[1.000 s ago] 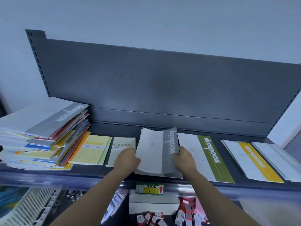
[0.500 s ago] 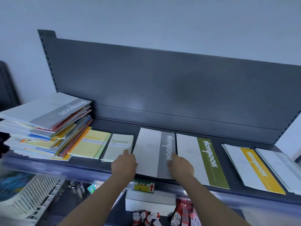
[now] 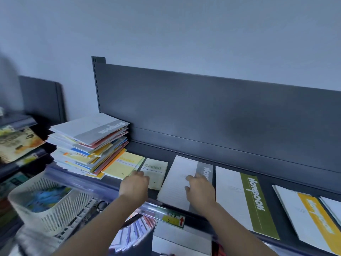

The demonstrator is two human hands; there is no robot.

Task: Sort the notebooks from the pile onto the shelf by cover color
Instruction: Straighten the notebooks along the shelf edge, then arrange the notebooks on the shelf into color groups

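Since the sorting goes by cover colour, the shelf (image 3: 158,151) reads to me as a row of colour spots laid flat before the dark back panel (image 3: 203,108). Biggest on it is the pile (image 3: 88,145) at the far left, a ragged, mixed stack with a grey-banded book on top, so plenty appears left to sort. Right of centre lies the grey notebook (image 3: 175,182), its spine band towards the green notebook (image 3: 238,196) just beside it. Further right, with bare shelf between, sits the yellow-banded notebook (image 3: 302,215). Each likely starts its own colour stack, which would explain the gaps. Between pile and grey book are a pale yellow notebook (image 3: 123,165) and the small Gambit notebook (image 3: 155,170), almost touching.

My right hand (image 3: 201,191) lies on the grey cover, fingers spread flat and gripping nothing; I judge it is squaring the book against the front rail (image 3: 147,207), which the near edge meets. My left hand (image 3: 134,185) rests at the Gambit book's near left corner, fingers loosely bent. Blur hides whether they pinch its edge, so I cannot tell.

Open room is the strip behind the books, the lane beside the yellow one, and a narrow gap right of the Gambit book.
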